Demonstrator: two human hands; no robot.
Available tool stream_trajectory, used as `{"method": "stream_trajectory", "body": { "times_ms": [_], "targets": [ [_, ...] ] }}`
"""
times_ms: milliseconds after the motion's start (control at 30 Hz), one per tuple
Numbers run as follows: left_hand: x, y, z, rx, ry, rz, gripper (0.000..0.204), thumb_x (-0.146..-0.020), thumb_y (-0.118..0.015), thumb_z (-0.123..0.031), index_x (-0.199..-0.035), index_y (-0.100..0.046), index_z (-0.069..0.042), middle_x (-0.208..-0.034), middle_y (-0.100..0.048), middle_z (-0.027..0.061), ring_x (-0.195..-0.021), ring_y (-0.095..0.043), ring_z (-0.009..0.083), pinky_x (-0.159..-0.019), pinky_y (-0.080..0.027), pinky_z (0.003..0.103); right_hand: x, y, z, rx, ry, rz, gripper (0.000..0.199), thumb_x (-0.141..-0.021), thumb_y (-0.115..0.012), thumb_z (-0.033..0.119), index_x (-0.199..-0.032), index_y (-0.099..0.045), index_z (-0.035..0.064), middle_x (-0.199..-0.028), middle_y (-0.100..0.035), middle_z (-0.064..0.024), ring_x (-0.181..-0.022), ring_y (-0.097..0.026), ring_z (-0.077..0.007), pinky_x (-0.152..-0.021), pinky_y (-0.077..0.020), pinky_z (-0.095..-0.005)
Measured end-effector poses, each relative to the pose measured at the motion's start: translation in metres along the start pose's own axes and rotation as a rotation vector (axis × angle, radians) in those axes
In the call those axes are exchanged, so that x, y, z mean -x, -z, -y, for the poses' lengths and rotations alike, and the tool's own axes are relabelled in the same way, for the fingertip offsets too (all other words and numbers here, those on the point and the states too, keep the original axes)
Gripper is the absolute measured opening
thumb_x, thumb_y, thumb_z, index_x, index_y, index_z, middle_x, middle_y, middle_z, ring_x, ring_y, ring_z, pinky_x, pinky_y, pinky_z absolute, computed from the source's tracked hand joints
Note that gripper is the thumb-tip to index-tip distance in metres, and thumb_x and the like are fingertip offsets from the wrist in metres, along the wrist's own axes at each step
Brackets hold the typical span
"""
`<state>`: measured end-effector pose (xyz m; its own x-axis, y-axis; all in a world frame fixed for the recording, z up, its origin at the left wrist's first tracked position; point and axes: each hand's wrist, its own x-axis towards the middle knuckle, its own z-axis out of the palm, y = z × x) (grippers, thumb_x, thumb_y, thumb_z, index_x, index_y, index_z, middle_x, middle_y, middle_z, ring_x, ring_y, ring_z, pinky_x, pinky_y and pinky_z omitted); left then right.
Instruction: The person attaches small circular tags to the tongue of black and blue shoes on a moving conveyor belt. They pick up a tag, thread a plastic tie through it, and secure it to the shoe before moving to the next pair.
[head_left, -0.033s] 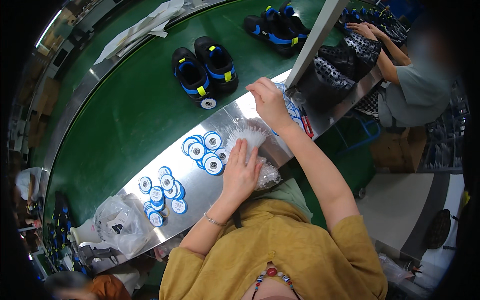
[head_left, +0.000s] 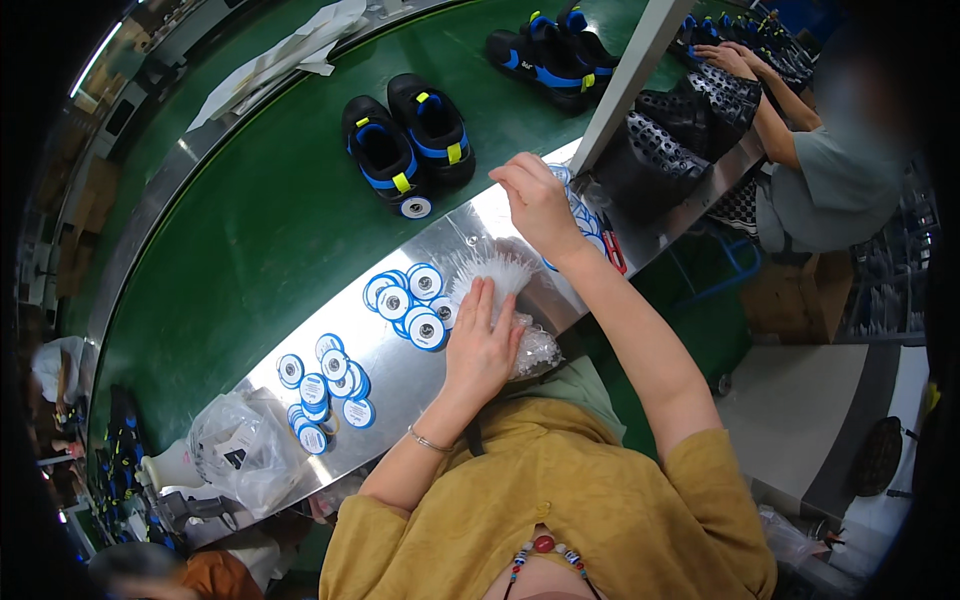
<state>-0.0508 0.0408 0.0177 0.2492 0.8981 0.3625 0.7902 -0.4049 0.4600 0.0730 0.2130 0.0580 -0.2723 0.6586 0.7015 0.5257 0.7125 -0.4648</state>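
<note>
Resting on clear plastic strands [head_left: 507, 270], the left hand [head_left: 482, 345] is laid open; the right hand [head_left: 542, 208] is pinched narrow, contents unclear; nothing is visibly changed, so handling seems unadvanced.

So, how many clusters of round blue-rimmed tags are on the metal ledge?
3: a left cluster, a middle cluster beside the left hand, and a right cluster partly behind the right hand; some tags may be hidden.

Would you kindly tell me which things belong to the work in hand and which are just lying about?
Apparently in the work:
thin clear plastic strands, under the left hand
blue-rimmed round tags
nearest pair of shoes

Apparently lying about:
plastic bag
pale sheets
cardboard box
</note>
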Motion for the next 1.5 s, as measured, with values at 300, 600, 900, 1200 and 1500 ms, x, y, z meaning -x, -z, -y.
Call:
{"method": "stream_trajectory", "body": {
  "times_ms": [300,600,900,1200,1500],
  "targets": [
    [0.006,0.015,0.0,0.141,0.024,-0.373,0.038,-0.082,-0.066,0.0,-0.12,-0.06,0.001,-0.118,-0.057,0.0216,-0.112,-0.055,0.0373,-0.095,-0.045,0.043,-0.033,0.06,0.029,-0.211,-0.178,0.1,0.008,-0.084,-0.063,-0.002,-0.09,-0.066,-0.0007,-0.083,-0.062,-0.0092,-0.064,-0.059,-0.0189,-0.058,-0.046,-0.0267],
    [-0.024,0.04,-0.001,0.637,0.361,-0.27,0.015,-0.094,-0.058,-0.008,-0.104,-0.062,0.003,-0.091,-0.063,0.0124,-0.082,-0.059,0.0205,-0.074,-0.047,0.03,0.017,0.05,0.074,-0.527,-0.304,0.464,0.007,-0.084,-0.063,-0.001,-0.09,-0.066,-0.0026,-0.083,-0.063,-0.0096,-0.072,-0.062,-0.0193,-0.064,-0.0483,-0.0274],
    [-0.016,0.033,0.002,1.002,0.577,-0.307,0.016,-0.098,-0.055,-0.012,-0.094,-0.062,0.001,-0.073,-0.06,0.0018,-0.066,-0.053,0.0075,-0.06,-0.042,0.022,0.027,0.042,0.074,-0.667,-0.801,0.268,0.009,-0.092,-0.062,0.005,-0.096,-0.064,-0.0026,-0.089,-0.063,-0.001,-0.08,-0.058,-0.006,-0.067,-0.0466,-0.0203],
    [-0.004,0.025,0.005,0.848,0.561,-0.29,0.015,-0.096,-0.058,-0.012,-0.098,-0.064,0.002,-0.081,-0.063,0.0081,-0.073,-0.059,0.0145,-0.065,-0.046,0.026,0.05,0.024,0.08,-0.829,-0.829,0.343,0.011,-0.095,-0.058,0.008,-0.096,-0.064,-0.0024,-0.093,-0.067,-0.0064,-0.083,-0.062,-0.0115,-0.077,-0.0503,-0.0245],
    [0.013,0.059,0.078,-0.017,0.559,-0.306,0.026,-0.084,-0.07,-0.013,-0.104,-0.064,0.003,-0.099,-0.056,0.0152,-0.093,-0.053,0.0308,-0.081,-0.046,0.038,0.047,0.047,0.055,-0.819,-0.83,0.261,0.012,-0.096,-0.057,0.011,-0.098,-0.062,0.0,-0.082,-0.065,-0.0042,-0.069,-0.057,-0.0077,-0.066,-0.0475,-0.0213]
  ]
}}
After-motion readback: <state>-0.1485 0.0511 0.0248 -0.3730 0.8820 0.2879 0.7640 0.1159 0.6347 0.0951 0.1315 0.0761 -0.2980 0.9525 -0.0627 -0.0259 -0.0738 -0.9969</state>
